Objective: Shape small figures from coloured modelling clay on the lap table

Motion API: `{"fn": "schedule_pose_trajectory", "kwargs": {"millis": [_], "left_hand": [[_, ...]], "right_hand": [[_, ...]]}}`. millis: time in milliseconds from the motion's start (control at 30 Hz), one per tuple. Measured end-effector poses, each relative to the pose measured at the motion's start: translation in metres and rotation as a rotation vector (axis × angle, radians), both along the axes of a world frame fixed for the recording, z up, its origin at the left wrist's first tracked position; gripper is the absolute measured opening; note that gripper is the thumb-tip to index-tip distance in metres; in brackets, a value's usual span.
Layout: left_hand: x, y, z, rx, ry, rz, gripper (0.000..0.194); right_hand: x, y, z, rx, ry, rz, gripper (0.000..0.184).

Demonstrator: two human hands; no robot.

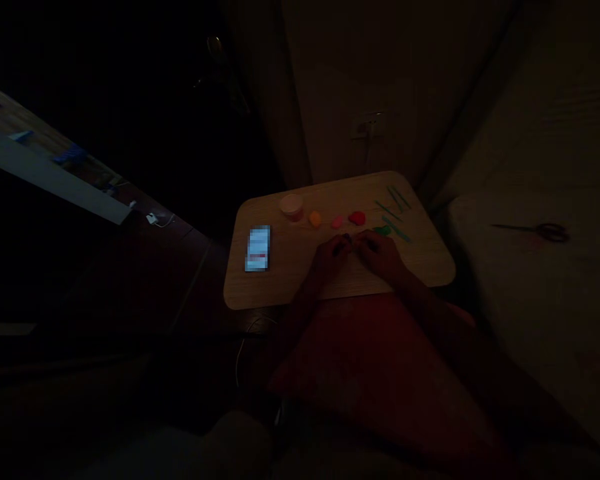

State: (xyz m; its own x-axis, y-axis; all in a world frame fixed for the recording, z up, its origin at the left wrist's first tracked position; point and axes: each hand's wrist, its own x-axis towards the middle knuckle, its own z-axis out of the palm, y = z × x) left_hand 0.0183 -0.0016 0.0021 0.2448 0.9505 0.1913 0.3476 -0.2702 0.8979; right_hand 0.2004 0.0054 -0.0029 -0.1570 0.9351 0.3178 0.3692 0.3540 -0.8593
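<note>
My left hand (pixel 329 257) and my right hand (pixel 380 255) meet over the near half of a small wooden table (pixel 285 287). Their fingers are bent and pinched around a small dark lump (pixel 347 238), too dim to tell its kind. Just beyond the fingertips lie soft-looking lumps like modelling clay: a red lump (pixel 357 218), a pink lump (pixel 337 221) and an orange lump (pixel 315 219). A green lump (pixel 381 231) sits close behind my right hand. Several thin green sticks (pixel 399 230) are scattered at the right.
A round tub (pixel 293 207) stands at the table's back left, with a lit phone (pixel 258 249) in front of it. Scissors (pixel 550 232) rest on a pale surface to the right. A wall socket (pixel 369 125) is behind the table. The room is very dark.
</note>
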Motion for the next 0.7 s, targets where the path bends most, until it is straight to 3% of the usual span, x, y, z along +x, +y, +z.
{"fn": "schedule_pose_trajectory", "kwargs": {"millis": [167, 300, 467, 700], "left_hand": [[-0.0038, 0.0017, -0.0037, 0.018, -0.02, 0.011, 0.004], [-0.006, 0.0039, -0.0072, 0.017, -0.075, -0.001, 0.011], [-0.0061, 0.0005, -0.0032, -0.007, 0.061, -0.051, 0.02], [-0.0021, -0.0021, 0.0003, -0.01, 0.162, -0.062, 0.017]], "right_hand": [[-0.0019, -0.0015, -0.0032, 0.015, -0.005, 0.031, 0.023], [-0.0027, -0.0046, -0.0016, 0.017, 0.093, 0.04, 0.021], [-0.0023, -0.0048, 0.0008, -0.048, 0.153, 0.109, 0.02], [-0.0027, -0.0047, -0.0015, -0.06, 0.166, 0.04, 0.017]]}}
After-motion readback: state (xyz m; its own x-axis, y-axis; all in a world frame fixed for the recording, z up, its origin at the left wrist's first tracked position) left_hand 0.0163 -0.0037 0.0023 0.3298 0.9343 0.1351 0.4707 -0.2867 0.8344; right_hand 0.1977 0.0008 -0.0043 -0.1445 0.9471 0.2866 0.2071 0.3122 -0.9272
